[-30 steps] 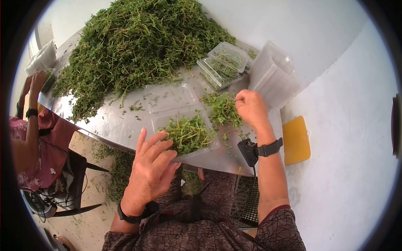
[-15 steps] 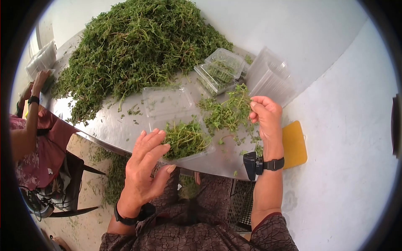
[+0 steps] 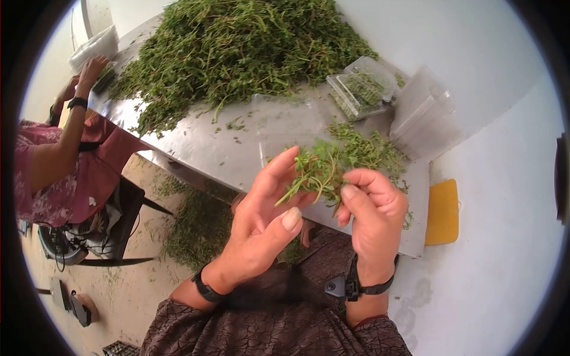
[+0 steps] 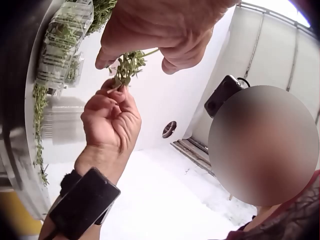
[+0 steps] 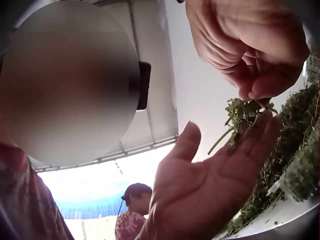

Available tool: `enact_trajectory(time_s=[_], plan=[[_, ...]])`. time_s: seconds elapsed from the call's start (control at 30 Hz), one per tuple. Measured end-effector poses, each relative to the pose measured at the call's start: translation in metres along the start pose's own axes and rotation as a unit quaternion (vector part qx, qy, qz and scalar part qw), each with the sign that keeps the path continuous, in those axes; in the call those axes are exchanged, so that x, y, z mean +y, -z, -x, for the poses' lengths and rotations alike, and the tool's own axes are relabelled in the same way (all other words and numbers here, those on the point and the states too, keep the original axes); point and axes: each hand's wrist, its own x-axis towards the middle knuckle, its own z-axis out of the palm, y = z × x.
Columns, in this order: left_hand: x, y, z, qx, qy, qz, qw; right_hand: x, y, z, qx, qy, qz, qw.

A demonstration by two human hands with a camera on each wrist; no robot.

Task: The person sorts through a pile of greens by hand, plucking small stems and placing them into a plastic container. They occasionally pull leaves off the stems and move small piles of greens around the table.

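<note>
Between thumb and fingertips my right hand (image 3: pixel 377 216) pinches a small bunch of leafy green sprigs (image 3: pixel 320 172), raised in front of the table edge. My left hand (image 3: pixel 258 228) is held up beside it, palm turned to the sprigs, fingers extended and thumb apart. The right wrist view shows the sprigs (image 5: pixel 242 120) lying against the fingers of the left hand (image 5: pixel 210 185). Behind the hands lies an opened clear plastic box (image 3: pixel 285 118), its filled half mostly hidden. Loose sprigs (image 3: pixel 371 151) are spread on the table to its right.
A large heap of greens (image 3: pixel 249 53) covers the back of the metal table (image 3: pixel 190 136). At the right stand a filled clear box (image 3: pixel 356 98) and a stack of clear boxes (image 3: pixel 421 118). A yellow board (image 3: pixel 442 213) is beyond the right edge. Another person (image 3: pixel 53 160) works at the left.
My right hand has lifted a bunch of sprigs from the loose pile and brought it left toward my body. My left hand has moved right, from beside the box to the sprigs.
</note>
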Motion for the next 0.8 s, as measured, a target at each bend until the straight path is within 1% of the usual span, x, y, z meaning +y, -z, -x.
enact_trajectory(time_s=[0.03, 0.1, 0.13, 0.17, 0.2, 0.23, 0.27, 0.3, 0.33, 0.37, 0.43, 0.47, 0.5, 0.53, 0.57, 0.6, 0.63, 0.7, 0.73, 0.8], plan=[[0.000, 0.003, 0.000, 0.006, 0.001, -0.004, 1.000, 0.003, -0.007, 0.006, -0.004, -0.004, -0.004, 1.000], [-0.004, 0.007, 0.001, 0.017, 0.003, -0.007, 1.000, 0.009, -0.017, 0.017, 0.001, 0.025, 0.049, 0.998], [-0.003, 0.006, 0.001, 0.020, 0.005, -0.008, 1.000, 0.011, -0.021, 0.022, -0.001, 0.023, 0.053, 0.998], [-0.002, 0.004, 0.000, 0.028, 0.017, 0.048, 0.998, 0.017, -0.024, 0.024, -0.001, 0.019, 0.052, 0.998], [-0.001, 0.001, 0.000, 0.037, 0.027, 0.103, 0.994, 0.025, -0.025, 0.025, -0.009, 0.114, 0.128, 0.985], [-0.001, 0.001, 0.000, 0.038, 0.028, 0.102, 0.994, 0.030, -0.027, 0.026, -0.018, 0.209, 0.202, 0.956], [0.001, 0.000, 0.000, 0.039, 0.037, 0.103, 0.993, 0.032, -0.030, 0.027, -0.013, 0.251, 0.235, 0.939], [0.002, -0.001, 0.000, 0.039, 0.045, 0.104, 0.993, 0.032, -0.032, 0.028, -0.013, 0.251, 0.234, 0.939], [0.000, -0.007, 0.000, 0.064, 0.034, 0.112, 0.991, 0.032, -0.034, 0.028, -0.019, 0.308, 0.283, 0.908], [-0.001, -0.005, 0.001, 0.065, 0.034, 0.112, 0.991, 0.032, -0.035, 0.029, -0.024, 0.363, 0.329, 0.871], [-0.006, 0.000, 0.002, 0.068, 0.056, 0.145, 0.985, 0.031, -0.037, 0.033, -0.030, 0.360, 0.352, 0.864], [-0.008, 0.004, 0.001, 0.066, 0.057, 0.184, 0.979, 0.030, -0.036, 0.034, -0.029, 0.370, 0.340, 0.864], [-0.010, 0.007, 0.000, 0.067, 0.056, 0.183, 0.979, 0.029, -0.036, 0.035, -0.028, 0.380, 0.328, 0.864], [-0.011, 0.010, -0.001, 0.057, 0.049, 0.218, 0.973, 0.029, -0.034, 0.037, -0.029, 0.380, 0.328, 0.864], [-0.012, 0.012, -0.002, 0.048, 0.041, 0.253, 0.965, 0.030, -0.031, 0.038, -0.015, 0.355, 0.306, 0.883], [-0.008, 0.010, -0.002, 0.057, 0.048, 0.252, 0.965, 0.030, -0.029, 0.040, -0.001, 0.329, 0.285, 0.901], [-0.009, 0.011, -0.002, 0.057, 0.047, 0.251, 0.965, 0.030, -0.027, 0.042, -0.002, 0.329, 0.284, 0.901], [-0.013, 0.015, -0.002, 0.045, 0.024, 0.297, 0.953, 0.028, -0.025, 0.045, -0.006, 0.266, 0.255, 0.930], [-0.013, 0.014, -0.002, 0.044, 0.024, 0.297, 0.953, 0.028, -0.025, 0.045, -0.005, 0.267, 0.255, 0.929], [-0.012, 0.012, -0.001, 0.047, 0.032, 0.300, 0.952, 0.030, -0.025, 0.046, -0.039, 0.267, 0.254, 0.929]])
